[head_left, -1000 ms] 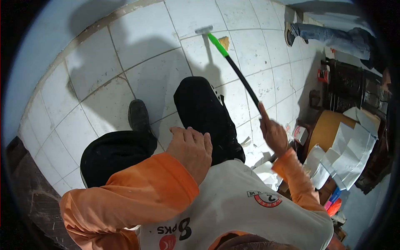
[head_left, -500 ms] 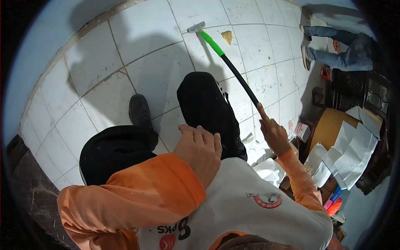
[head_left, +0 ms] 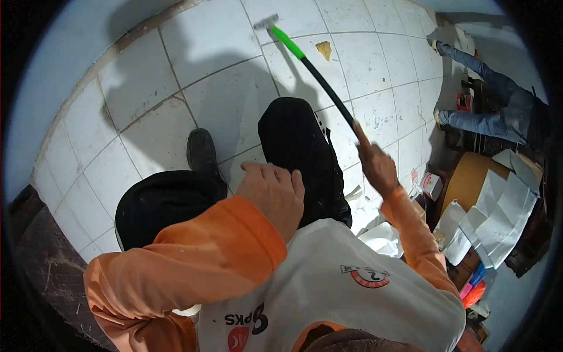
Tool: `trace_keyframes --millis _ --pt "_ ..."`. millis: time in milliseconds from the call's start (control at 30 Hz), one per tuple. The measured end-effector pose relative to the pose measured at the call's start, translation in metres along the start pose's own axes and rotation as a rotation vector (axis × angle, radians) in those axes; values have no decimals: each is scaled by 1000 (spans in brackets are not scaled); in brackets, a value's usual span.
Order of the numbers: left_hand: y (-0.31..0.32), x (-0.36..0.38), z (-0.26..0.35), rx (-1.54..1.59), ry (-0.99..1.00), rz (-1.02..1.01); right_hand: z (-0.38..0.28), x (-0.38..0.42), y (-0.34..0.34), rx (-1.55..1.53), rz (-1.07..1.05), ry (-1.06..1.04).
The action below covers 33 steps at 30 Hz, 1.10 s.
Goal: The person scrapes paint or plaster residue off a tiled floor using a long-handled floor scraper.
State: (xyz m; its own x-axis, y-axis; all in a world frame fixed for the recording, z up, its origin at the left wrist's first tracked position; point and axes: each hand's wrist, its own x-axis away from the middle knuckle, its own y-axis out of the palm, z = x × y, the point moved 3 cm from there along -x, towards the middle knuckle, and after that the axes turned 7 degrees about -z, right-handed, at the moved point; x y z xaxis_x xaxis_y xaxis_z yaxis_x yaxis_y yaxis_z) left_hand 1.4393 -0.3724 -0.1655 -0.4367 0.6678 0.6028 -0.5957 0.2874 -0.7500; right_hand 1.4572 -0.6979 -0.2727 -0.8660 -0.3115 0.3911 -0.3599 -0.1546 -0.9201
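Note:
In the head view, my right hand (head_left: 378, 169) is wrapped round the end of a long-handled scraper (head_left: 327, 88). Its handle is black, then bright green, and leads up to a flat pale head at the white tiles. My left hand (head_left: 272, 193) holds nothing. It hangs over my lap between my knees, its back facing up and its fingers loosely extended. My black-trousered right knee (head_left: 296, 138) lies beside it. A yellowish flat scrap (head_left: 324, 50) is on the floor right of the scraper's green section.
Another person in jeans (head_left: 484, 123) is at the far right. Nearer stand a brown rounded piece (head_left: 466, 179), crumpled white sheets (head_left: 498, 211) and a small white-and-red box (head_left: 431, 185). White floor tiles (head_left: 214, 29) stretch ahead to a wall at the left.
The scraper's head has shifted up and left, and my right hand has moved slightly up and left with it. The other person's legs have moved farther apart. My left hand stays over my lap.

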Motion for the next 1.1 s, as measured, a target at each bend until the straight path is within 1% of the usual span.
trace_keyframes --millis 33,100,133,167,233,300,367,400,467,500,533,567,600,633,700,767,833,900,933,1000,1033,1067,1100 --pt "-4 -2 -6 -5 -32 28 3 -24 -3 -123 27 2" --pt "-25 3 -32 61 -95 341 14 -60 -3 -34 66 76" --pt "-43 12 -49 27 -113 518 21 -65 -5 -84 56 79" --pt "-63 31 -74 -7 -156 651 29 -64 -9 -129 47 80" --pt "-86 65 -123 -113 -229 794 51 -36 7 -79 92 69" --pt "-82 77 -148 -138 -244 804 62 6 14 -78 65 103" --pt "-77 76 -158 -133 -226 796 62 38 6 -103 15 114" --pt "-76 75 -161 -130 -218 793 61 48 2 -64 8 111" --pt "-75 75 -165 -134 -219 815 87 40 -6 -49 9 80" --pt "-81 72 -163 -172 -193 807 74 35 12 -95 37 104" --pt "-81 71 -163 -170 -189 812 76 23 12 -59 21 139" --pt "-83 70 -164 -169 -186 805 75 -1 10 -56 1 171" --pt "-86 70 -166 -181 -186 804 68 -30 -3 -158 29 137" --pt "-86 69 -165 -193 -179 804 72 -52 0 -157 106 100" --pt "-84 69 -166 -204 -185 800 72 -69 -6 -171 33 180" --pt "-82 70 -167 -193 -204 818 95 -44 23 92 33 209" --pt "-83 71 -168 -179 -208 823 90 -4 4 -50 15 125" --pt "-84 70 -170 -172 -213 826 92 9 -6 -69 -64 151" --pt "-84 69 -170 -173 -211 829 96 1 -9 -111 -58 151" --pt "-85 68 -171 -181 -214 833 104 -39 -15 -56 14 146" --pt "-85 68 -172 -184 -216 835 111 -73 -13 -54 -31 207" --pt "-84 65 -170 -193 -212 831 110 -106 -19 -41 4 188" --pt "-84 64 -169 -197 -211 831 110 -139 -24 -26 101 132"
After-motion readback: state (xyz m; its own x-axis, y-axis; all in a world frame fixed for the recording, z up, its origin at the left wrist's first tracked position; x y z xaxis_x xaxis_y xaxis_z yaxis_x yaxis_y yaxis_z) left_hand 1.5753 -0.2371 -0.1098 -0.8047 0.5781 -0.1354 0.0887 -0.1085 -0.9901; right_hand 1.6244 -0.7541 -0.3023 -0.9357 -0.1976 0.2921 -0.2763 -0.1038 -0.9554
